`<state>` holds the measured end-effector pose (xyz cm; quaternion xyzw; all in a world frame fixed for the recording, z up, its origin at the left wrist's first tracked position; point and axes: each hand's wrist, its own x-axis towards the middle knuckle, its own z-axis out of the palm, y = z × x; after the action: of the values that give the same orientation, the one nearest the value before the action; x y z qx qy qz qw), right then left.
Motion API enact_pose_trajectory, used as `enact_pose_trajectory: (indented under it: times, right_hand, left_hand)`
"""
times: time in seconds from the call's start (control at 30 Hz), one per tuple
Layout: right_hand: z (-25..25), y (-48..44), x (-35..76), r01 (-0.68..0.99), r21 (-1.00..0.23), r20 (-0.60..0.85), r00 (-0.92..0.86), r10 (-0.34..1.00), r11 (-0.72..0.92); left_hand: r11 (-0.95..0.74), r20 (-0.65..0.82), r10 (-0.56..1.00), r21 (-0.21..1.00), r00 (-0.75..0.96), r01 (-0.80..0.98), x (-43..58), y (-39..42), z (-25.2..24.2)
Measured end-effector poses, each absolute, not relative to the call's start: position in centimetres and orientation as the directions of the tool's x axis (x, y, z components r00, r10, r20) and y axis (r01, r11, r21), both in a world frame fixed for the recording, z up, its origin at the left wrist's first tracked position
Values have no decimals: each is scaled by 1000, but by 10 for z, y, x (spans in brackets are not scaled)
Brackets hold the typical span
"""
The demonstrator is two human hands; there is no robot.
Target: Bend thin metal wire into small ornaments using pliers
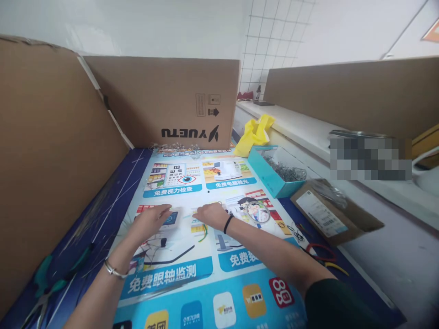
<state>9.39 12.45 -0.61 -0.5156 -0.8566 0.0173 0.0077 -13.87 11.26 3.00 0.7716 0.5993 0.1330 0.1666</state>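
Over a printed poster sheet on the table, my two hands face each other a short gap apart. My left hand, with a silver bangle at the wrist, has its fingertips pressed together. My right hand, a black band on its wrist, is curled closed with thumb and fingers in a pinch. Whatever lies between the fingertips is too fine to tell. A thin yellow-green strand shows just below the right hand. Faint thin wire-like lines cross the sheet near the left hand.
Green-handled pliers lie at the lower left, red-handled pliers at the right. A teal box holds many dark wire pieces. Beside it are a yellow cloth and a cardboard package. Cardboard panels stand behind and left.
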Motion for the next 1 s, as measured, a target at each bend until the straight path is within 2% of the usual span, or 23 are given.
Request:
enact_pose_trajectory:
  times: [0.2,0.3,0.5,0.8,1.0]
  right_hand:
    - [26,185,128,952,-59,-23,-302,953,300]
    - [26,204,136,967,-50,-68,-252,965,249]
    - [8,191,123,951,-18,-98,-308,946,308]
    - [21,184,157,927,-23,-198,-372,907,375]
    - [6,135,147,951,16,-81,-307,948,309]
  left_hand:
    - [-250,40,966,410,257,877,-136,112,27]
    - [-270,19,958,395,286,878,-135,113,24]
    - [-289,15,953,361,304,887,-134,113,19]
    - [-295,7,950,343,312,892,-133,113,19]
    - [-311,2,943,363,333,879,-131,112,22]
